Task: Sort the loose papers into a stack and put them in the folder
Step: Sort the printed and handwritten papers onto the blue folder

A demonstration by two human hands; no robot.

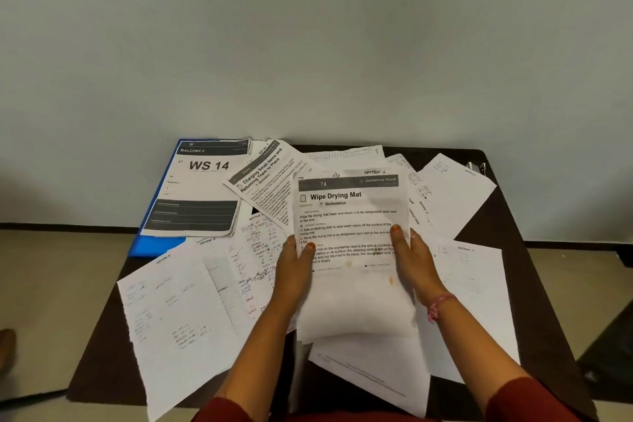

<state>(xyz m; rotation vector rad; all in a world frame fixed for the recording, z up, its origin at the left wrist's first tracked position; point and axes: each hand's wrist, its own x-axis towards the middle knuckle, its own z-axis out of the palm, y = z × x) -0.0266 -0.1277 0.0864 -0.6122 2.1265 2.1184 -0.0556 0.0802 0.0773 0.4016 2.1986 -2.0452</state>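
Note:
I hold a small stack of papers (349,216) up over the middle of the dark table (534,288); its top sheet is headed "Wipe Drying Mat". My left hand (296,267) grips the stack's left edge, thumb on the front. At the right edge my right hand (411,257) grips it the same way. A blue folder (154,243) lies at the table's far left corner with a "WS 14" sheet (202,188) on top of it. Several loose sheets lie scattered around, among them a "Charging Small Items" page (263,178) and handwritten pages (178,312).
A plain grey wall stands right behind the table. More white sheets (452,195) lie at the far right and one (373,367) hangs over the near edge. A small dark metallic object (476,167) sits at the far right corner. Beige floor lies on both sides.

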